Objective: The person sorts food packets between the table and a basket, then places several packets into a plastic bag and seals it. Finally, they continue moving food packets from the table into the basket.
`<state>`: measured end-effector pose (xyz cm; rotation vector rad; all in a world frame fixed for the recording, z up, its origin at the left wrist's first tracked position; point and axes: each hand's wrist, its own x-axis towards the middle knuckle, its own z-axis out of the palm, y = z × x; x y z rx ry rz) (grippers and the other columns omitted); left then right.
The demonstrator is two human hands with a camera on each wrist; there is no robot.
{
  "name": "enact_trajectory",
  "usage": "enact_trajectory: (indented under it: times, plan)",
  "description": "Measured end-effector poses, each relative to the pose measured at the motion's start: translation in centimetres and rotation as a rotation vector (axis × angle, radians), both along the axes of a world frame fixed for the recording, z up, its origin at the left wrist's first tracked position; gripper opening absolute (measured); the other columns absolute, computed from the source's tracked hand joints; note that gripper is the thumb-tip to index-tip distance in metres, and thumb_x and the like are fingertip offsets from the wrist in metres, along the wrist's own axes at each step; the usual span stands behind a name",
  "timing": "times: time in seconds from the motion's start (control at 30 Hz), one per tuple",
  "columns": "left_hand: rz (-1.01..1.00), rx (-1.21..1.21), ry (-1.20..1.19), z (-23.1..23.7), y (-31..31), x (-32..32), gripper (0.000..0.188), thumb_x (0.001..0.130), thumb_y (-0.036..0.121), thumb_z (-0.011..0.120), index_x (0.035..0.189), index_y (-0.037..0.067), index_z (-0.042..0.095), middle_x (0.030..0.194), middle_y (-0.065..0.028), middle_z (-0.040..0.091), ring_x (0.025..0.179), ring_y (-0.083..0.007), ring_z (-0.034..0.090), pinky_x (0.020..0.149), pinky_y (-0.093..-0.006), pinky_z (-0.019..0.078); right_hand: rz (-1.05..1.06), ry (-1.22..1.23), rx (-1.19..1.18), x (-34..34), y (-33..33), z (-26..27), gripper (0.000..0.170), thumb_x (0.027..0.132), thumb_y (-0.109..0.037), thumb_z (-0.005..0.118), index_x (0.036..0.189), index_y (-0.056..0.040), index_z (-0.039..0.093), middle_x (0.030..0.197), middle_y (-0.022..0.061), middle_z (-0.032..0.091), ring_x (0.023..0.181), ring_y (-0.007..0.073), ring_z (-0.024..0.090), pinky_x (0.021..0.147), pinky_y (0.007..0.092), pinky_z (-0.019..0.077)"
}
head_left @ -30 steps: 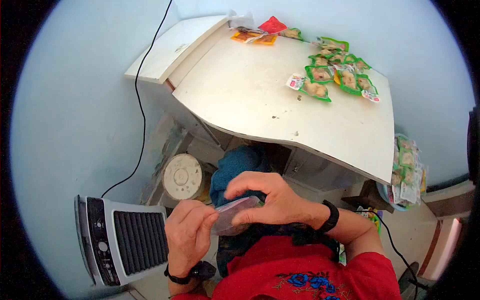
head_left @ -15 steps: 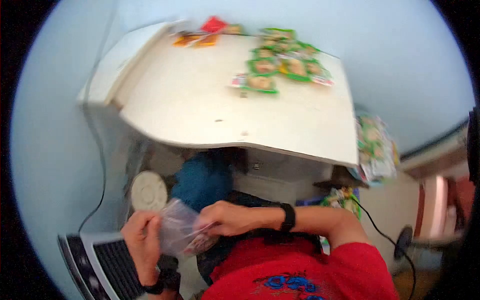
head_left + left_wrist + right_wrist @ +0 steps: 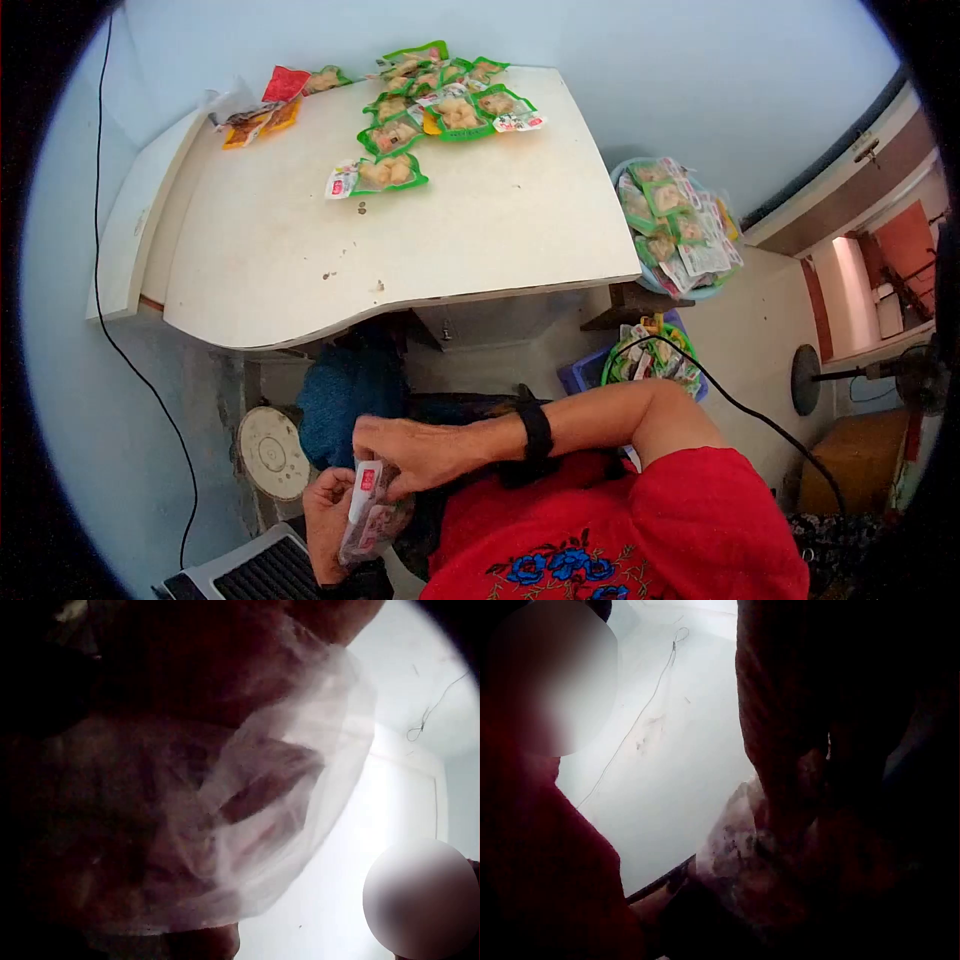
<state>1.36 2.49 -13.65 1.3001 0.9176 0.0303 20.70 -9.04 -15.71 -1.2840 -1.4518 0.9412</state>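
In front of the person's lap, a clear plastic packet [image 3: 375, 528] with a white strip and a small red label slants between the two hands. The left hand [image 3: 324, 512] grips its left side. From above, the right hand [image 3: 425, 452] pinches the packet by the labelled end, fingers bent over it. Crinkled see-through plastic [image 3: 330, 735] fills much of the left wrist view, with dark shapes showing through. In the dim right wrist view, the same plastic [image 3: 735, 840] hangs below dark fingers. What lies inside the packet is blurred.
Several green-edged food packets [image 3: 460, 112] lie on the white table [image 3: 300, 230], with red and orange packets [image 3: 262, 122] at its far left. A basin [image 3: 712, 292] of packets stands right; a green basket [image 3: 655, 362] is below. A round-topped stool [image 3: 272, 452] and air cooler [image 3: 262, 572] are left.
The head view has swung right, shifting the table left and showing more of the basin and doorway. The hands have drawn closer together on the packet, and its white strip now shows.
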Motion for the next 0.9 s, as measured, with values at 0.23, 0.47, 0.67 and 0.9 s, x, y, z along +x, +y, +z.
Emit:
enact_trajectory:
  times: [0.23, 0.47, 0.67, 0.9]
  plan:
    - [-0.068, 0.006, -0.018, -0.6, -0.1, -0.1, 0.009, 0.09, 0.006, 0.066, 0.094, -0.002, 0.064, 0.08, -0.0081, 0.069, 0.066, -0.012, 0.066, 0.059, -0.0257, 0.0554, 0.192, -0.096, 0.094, 0.8, 0.3, -2.5, 0.051, 0.061, -0.021, 0.082, 0.103, -0.0041, 0.061, 0.106, 0.0208, 0.062, 0.104, 0.0399, 0.056, 0.084, 0.0476, 0.0472]
    - [-0.104, -0.153, 0.04, 0.4, 0.2, 0.7, 0.011, 0.091, 0.007, 0.064, 0.097, -0.003, 0.065, 0.083, -0.0091, 0.07, 0.068, -0.0118, 0.067, 0.059, -0.0256, 0.0558, 0.164, -0.013, 0.107, 0.5, -0.6, -2.1, 0.028, 0.069, -0.015, 0.077, 0.09, -0.0014, 0.065, 0.081, 0.0144, 0.064, 0.08, 0.0347, 0.063, 0.072, 0.0414, 0.0513]
    - [0.07, -0.023, -0.22, 0.5, 0.1, 5.1, 0.015, 0.093, 0.008, 0.061, 0.103, -0.003, 0.065, 0.09, -0.011, 0.071, 0.074, -0.0144, 0.068, 0.063, -0.0283, 0.0562, -0.082, 0.284, -0.202, 8.2, -5.1, 4.9, 0.032, 0.076, -0.013, 0.076, 0.104, 0.0007, 0.067, 0.095, 0.0075, 0.071, 0.087, 0.0118, 0.065, 0.079, 0.0316, 0.0529]
    - [-0.182, 0.06, -0.233, 1.2, -0.5, 9.4, 0.024, 0.101, 0.019, 0.051, 0.09, 0.0, 0.062, 0.082, -0.0119, 0.068, 0.072, -0.017, 0.066, 0.062, -0.0273, 0.0532, -0.916, 0.741, 0.336, 20.6, -17.4, 9.3, 0.032, 0.088, -0.006, 0.063, 0.118, 0.0006, 0.06, 0.116, 0.0086, 0.065, 0.099, 0.0194, 0.066, 0.093, 0.0375, 0.053]
